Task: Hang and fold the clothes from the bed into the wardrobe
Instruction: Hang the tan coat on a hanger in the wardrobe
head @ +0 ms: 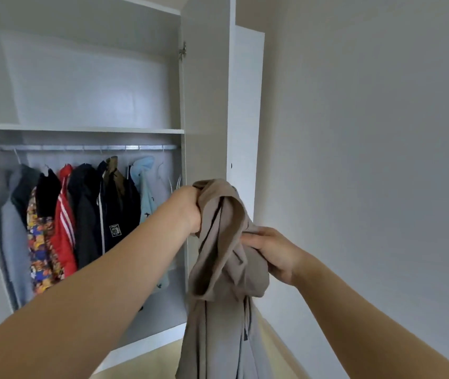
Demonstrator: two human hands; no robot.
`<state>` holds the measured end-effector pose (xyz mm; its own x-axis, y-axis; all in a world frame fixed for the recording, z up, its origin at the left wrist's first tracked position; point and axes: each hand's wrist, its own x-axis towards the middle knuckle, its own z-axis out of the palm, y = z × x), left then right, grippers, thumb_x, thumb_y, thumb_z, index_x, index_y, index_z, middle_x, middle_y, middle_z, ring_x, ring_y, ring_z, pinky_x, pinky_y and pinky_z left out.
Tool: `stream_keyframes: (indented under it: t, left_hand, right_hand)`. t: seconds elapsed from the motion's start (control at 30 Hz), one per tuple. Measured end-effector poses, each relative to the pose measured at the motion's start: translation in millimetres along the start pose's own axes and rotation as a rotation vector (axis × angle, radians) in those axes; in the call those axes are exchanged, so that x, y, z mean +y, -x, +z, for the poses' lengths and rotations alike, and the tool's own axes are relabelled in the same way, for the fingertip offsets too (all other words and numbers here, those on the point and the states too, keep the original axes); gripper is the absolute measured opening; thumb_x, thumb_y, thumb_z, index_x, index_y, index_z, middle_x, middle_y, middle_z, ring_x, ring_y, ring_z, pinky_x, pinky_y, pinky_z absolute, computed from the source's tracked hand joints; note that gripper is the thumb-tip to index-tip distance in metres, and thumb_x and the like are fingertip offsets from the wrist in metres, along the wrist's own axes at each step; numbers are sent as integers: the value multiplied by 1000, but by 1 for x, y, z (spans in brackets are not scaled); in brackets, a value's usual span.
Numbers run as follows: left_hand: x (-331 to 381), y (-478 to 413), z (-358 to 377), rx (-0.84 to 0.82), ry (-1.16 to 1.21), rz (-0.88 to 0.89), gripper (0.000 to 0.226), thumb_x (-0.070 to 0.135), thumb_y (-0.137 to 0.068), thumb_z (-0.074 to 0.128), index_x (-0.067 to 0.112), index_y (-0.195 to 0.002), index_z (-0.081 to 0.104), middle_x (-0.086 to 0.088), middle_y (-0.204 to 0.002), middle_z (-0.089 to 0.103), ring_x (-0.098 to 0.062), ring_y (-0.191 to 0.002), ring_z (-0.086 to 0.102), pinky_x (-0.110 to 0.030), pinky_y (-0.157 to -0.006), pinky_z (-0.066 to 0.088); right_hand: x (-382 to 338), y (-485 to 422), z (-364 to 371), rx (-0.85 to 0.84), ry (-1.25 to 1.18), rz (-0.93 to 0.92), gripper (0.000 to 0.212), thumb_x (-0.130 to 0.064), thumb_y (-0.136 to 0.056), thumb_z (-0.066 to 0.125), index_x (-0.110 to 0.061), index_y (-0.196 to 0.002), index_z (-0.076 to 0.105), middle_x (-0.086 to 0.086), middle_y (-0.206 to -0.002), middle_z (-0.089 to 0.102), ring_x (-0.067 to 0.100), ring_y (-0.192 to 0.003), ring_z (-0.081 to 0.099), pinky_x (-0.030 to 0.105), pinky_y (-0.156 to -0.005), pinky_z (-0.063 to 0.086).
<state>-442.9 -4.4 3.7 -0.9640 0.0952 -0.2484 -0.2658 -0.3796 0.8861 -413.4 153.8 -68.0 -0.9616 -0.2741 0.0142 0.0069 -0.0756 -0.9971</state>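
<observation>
White walls (368, 160) framed the open wardrobe (81, 130), where jackets (86, 212) hung side by side on the rail (89, 147). In front of its open door (207, 105), the left hand (187, 207) gripped the top of a beige garment (217, 310), curled tight round the bunched cloth. The right hand (275, 253) pinched a fold lower down with its fingers (253, 239), and the rest hung loose beneath

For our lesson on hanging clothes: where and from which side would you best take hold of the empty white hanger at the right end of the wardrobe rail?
Probably grip the empty white hanger just below its hook, coming from the front right: the light blue garment crowds its left, and lifting there frees the hook from the silver rail.
</observation>
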Motion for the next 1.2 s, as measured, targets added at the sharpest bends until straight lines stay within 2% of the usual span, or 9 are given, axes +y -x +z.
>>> stream_keyframes:
  t: [0.2, 0.37, 0.5, 0.63, 0.73, 0.83, 0.9, 1.07, 1.2]
  left_hand:
    - [-1, 1, -38, -67, 23, 136, 34, 34, -96, 46, 6, -97, 64, -13, -95, 65, -26, -92, 57, -35, -90, 43]
    - [-20, 13, -71, -179, -173, 156, 54, 44, -70, 63, 22, -119, 60, -5, -115, 67, -23, -106, 63, -36, -80, 55]
    - [-22, 17, -94, 115, -39, 167, 16, 24, -90, 56, 11, -93, 65, -7, -78, 74, -24, -77, 68, -33, -65, 54]
    - [-30, 20, -124, 429, -15, 118, 20, 24, -91, 56, 10, -78, 63, -8, -61, 67, -24, -67, 59, -33, -56, 47]
    - [-29, 28, -137, 511, -60, 120, 22, 30, -91, 57, 10, -89, 65, -8, -69, 67, -22, -69, 59, -31, -58, 47]
    - [-19, 39, -148, 539, -137, 154, 27, 35, -89, 58, 12, -99, 67, -9, -83, 67, -25, -79, 60, -33, -72, 49]
    - [-12, 47, -155, 516, -128, 161, 26, 38, -89, 57, 15, -90, 69, -9, -74, 71, -26, -76, 62, -32, -69, 51]
    - [3, 60, -154, 549, -138, 280, 25, 35, -93, 50, 19, -82, 65, -4, -71, 70, -21, -75, 61, -29, -62, 47]
    - [12, 55, -151, 838, -579, 625, 32, 24, -97, 38, 12, -73, 55, -5, -73, 56, -25, -76, 50, -28, -67, 37]
  right_hand:
    - [-6, -36, 21, 7, -173, 24, 36, -24, -92, 56, -19, -61, 75, 5, -70, 71, 17, -63, 68, 27, -62, 54]
    - [-19, -69, 50, -7, -163, 166, 31, 7, -95, 31, 1, -81, 58, 17, -90, 62, 21, -79, 63, 6, -67, 51]
    - [-18, -79, 83, -31, -196, 183, 33, -9, -99, 39, -8, -71, 55, 13, -64, 57, 13, -56, 56, 17, -40, 48]
    - [9, -79, 85, -29, -285, 307, 32, -36, -95, 50, -10, -108, 64, 9, -98, 69, 24, -86, 60, 35, -75, 53]
    - [20, -81, 83, 32, -287, 395, 36, -35, -100, 38, -7, -107, 60, 11, -95, 62, 24, -75, 54, 34, -70, 49]
    - [18, -85, 81, 40, -276, 433, 39, -35, -101, 36, -5, -97, 59, 11, -103, 55, 28, -79, 50, 42, -88, 42]
    - [13, -86, 86, 54, -196, 397, 37, -28, -101, 36, -1, -116, 56, 9, -102, 51, 31, -92, 51, 41, -102, 37]
    - [10, -88, 97, 48, -176, 329, 38, -18, -103, 32, 2, -132, 46, 4, -72, 46, 17, -62, 40, 31, -87, 37]
    - [-4, -86, 101, 123, -340, 297, 22, -25, -96, 51, -6, -92, 61, 6, -74, 55, 18, -62, 50, 28, -61, 47]
